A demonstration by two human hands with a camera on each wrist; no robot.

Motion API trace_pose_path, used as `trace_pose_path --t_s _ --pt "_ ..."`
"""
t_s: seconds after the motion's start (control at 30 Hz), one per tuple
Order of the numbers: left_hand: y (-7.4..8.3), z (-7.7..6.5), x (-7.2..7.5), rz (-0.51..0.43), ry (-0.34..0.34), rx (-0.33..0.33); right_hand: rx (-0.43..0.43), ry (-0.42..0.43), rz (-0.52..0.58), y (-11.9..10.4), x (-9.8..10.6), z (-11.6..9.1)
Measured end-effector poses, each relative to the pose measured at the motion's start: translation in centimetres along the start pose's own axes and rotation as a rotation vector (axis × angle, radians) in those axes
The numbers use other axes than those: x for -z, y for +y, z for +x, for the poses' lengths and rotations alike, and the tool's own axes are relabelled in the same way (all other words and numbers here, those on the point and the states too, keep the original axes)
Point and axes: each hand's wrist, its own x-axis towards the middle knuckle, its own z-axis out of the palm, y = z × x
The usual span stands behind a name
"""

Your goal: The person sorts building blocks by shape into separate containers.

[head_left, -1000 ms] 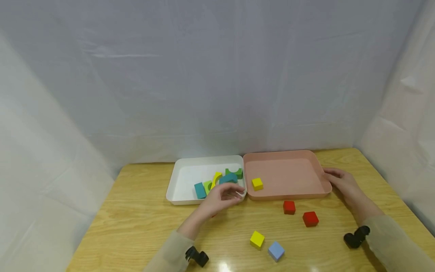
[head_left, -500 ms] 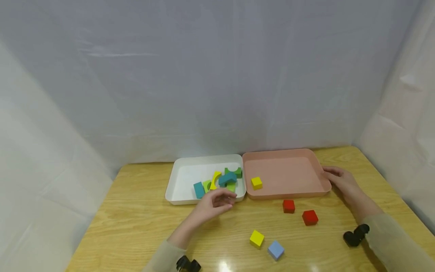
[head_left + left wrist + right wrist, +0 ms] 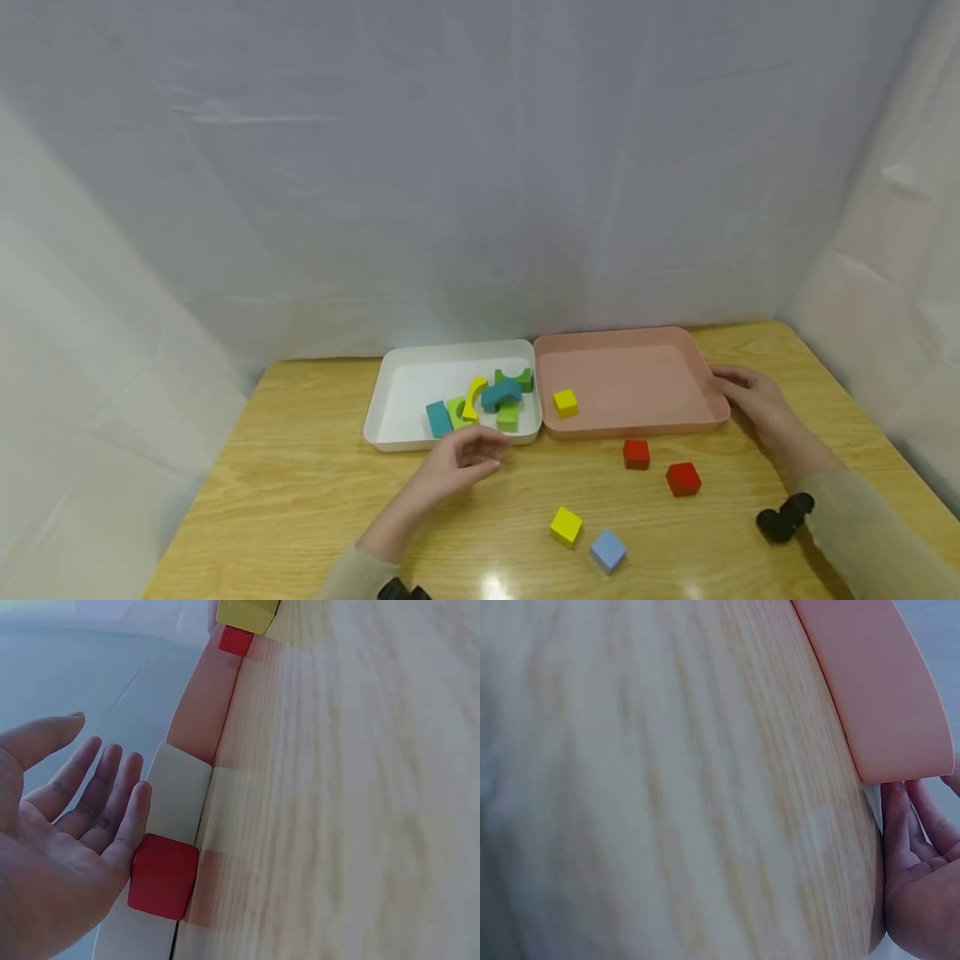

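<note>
My left hand (image 3: 459, 465) hovers just in front of the white tray (image 3: 408, 437), fingers loosely bent and holding nothing. A red block (image 3: 163, 877) stands on the table by its little finger in the left wrist view; the hand hides it in the head view. The white tray contains teal, green and yellow blocks, among them a yellow arch (image 3: 472, 400) and a teal arch (image 3: 501, 393). My right hand (image 3: 761, 410) touches the right end of the pink tray (image 3: 630, 375) with its fingertips. One yellow cube (image 3: 566, 403) lies inside the pink tray.
Two red cubes, one (image 3: 637, 454) near the pink tray and another (image 3: 683, 479) farther right, lie on the table (image 3: 285, 500). Closer to me are a yellow cube (image 3: 566, 527) and a light blue cube (image 3: 608, 551). A pale sheet (image 3: 480, 167) hangs behind the trays.
My left hand has drawn back from over the white tray, toward me and to the left, uncovering a light green block. The right hand stays at the pink tray's end.
</note>
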Motion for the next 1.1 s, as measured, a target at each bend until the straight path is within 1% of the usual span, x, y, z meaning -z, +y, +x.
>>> trace_pose_path --t_s 0.13,0.37,0.53,0.63,0.7,1.0,1.1 --pt "0.1 -0.5 0.3 -0.003 0.011 0.014 -0.010 0.002 0.000 0.0 0.0 0.1" --pt "0.1 -1.4 0.8 -0.008 0.028 0.002 -0.028 0.020 -0.066 -0.1 0.0 0.1" --pt "0.3 -2.1 1.4 -0.020 0.058 0.035 -0.024 0.014 -0.040 0.0 0.0 0.1" --pt "0.4 -2.5 2.0 -0.021 0.076 0.040 -0.021 0.010 -0.028 0.0 0.0 0.1" --pt "0.3 -2.7 2.3 -0.013 0.087 0.032 -0.020 0.012 -0.031 0.0 0.0 0.0" --pt "-0.5 -3.5 3.3 0.010 0.119 0.011 -0.013 0.007 -0.026 0.0 0.0 0.0" --pt "-0.8 -3.9 3.6 0.020 0.136 0.015 -0.015 0.010 -0.029 -0.1 0.0 0.0"
